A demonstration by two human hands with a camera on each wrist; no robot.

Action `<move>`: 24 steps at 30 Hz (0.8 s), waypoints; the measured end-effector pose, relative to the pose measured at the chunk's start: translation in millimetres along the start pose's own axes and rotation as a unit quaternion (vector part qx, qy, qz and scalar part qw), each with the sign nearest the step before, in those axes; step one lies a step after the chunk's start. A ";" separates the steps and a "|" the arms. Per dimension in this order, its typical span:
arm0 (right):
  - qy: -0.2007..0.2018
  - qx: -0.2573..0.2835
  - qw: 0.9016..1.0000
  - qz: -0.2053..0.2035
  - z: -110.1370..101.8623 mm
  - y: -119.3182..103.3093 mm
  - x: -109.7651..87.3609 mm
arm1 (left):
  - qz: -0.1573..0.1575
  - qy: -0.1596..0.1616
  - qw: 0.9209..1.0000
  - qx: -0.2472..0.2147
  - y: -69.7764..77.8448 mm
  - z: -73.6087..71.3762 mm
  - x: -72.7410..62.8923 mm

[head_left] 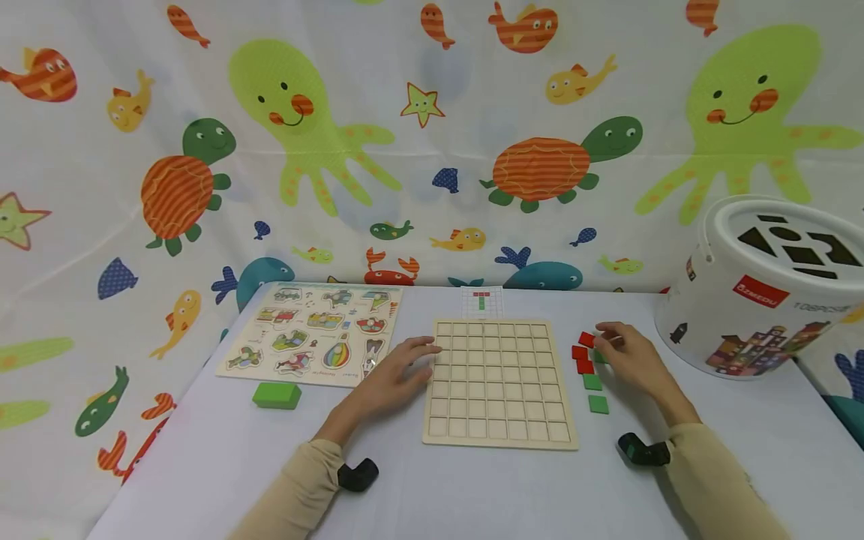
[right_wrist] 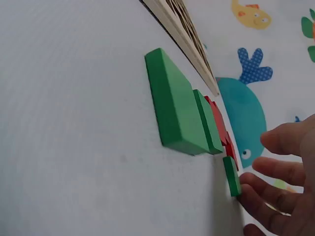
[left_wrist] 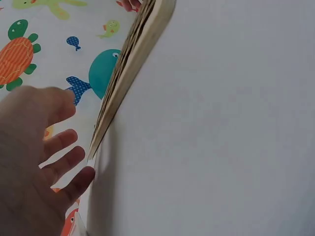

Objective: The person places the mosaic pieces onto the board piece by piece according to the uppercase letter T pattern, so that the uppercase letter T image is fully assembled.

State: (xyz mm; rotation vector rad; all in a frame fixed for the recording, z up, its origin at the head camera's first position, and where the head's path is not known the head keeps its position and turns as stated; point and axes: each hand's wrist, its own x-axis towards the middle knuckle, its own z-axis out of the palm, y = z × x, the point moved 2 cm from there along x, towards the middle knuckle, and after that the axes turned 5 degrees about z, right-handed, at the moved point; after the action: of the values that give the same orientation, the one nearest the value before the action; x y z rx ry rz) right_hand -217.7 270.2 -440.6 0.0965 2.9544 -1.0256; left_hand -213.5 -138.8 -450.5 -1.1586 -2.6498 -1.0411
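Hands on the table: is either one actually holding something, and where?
Nothing is clearly held. The left hand rests with straight fingers at the wooden grid board's left edge. The right hand touches the red and green tiles, lifting none.

A pale wooden grid board (head_left: 499, 382) lies flat on the table, cells empty, with red tiles (head_left: 582, 352) and green tiles (head_left: 597, 394) just right of it.
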 end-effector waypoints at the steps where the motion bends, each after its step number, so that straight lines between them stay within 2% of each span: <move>1: 0.000 0.004 1.000 0.004 0.9 0.4 1.0 | 0.000 0.000 1.000 0.011 0.6 2.2 -0.6; 4: 0.004 0.011 1.000 0.014 3.6 2.0 3.7 | 0.001 0.001 0.999 0.037 3.7 7.4 -2.8; 10: 0.029 0.002 0.999 0.021 6.4 3.6 7.6 | 0.026 0.006 0.996 0.081 12.0 14.2 -4.4; 17: 0.047 -0.016 0.999 0.008 7.7 2.4 9.3 | 0.008 -0.011 0.994 0.108 16.1 17.3 -8.1; 24: 0.046 -0.027 0.998 0.014 10.4 1.3 10.7 | 0.000 -0.013 0.994 0.110 15.7 18.5 -9.1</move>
State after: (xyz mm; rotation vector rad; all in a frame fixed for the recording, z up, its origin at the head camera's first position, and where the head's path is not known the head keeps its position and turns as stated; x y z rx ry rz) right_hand -228.3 265.4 -450.0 0.1898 3.0499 -0.9623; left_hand -192.9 -125.6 -458.8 -1.1323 -2.7007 -0.7134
